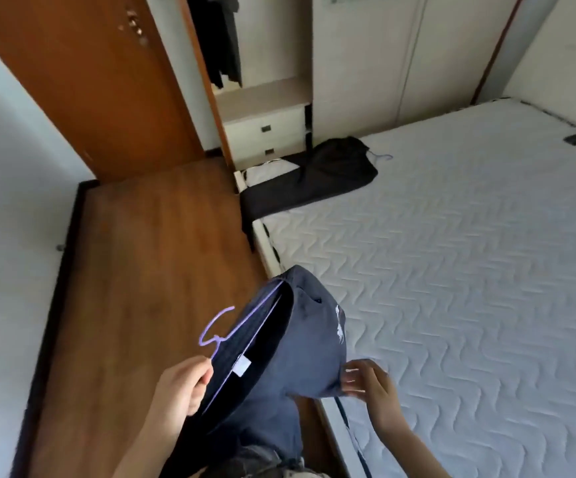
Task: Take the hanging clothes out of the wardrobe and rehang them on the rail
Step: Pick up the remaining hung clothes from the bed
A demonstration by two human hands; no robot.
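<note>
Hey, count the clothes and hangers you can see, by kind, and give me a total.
Dark garments: 3, navy garment in hand, black garment on the mattress, black clothes hanging in the wardrobe
Purple wire hangers: 2, held, on the mattress
Total: 5

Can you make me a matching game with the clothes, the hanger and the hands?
Things:
1. purple hanger
2. navy shirt
3. black garment
4. dark clothes

Places:
A. lying on the mattress corner
B. hanging inside the wardrobe
C. pinched by the left hand
D. its fabric gripped by the right hand

Pairs: 1-C, 2-D, 3-A, 4-B
</note>
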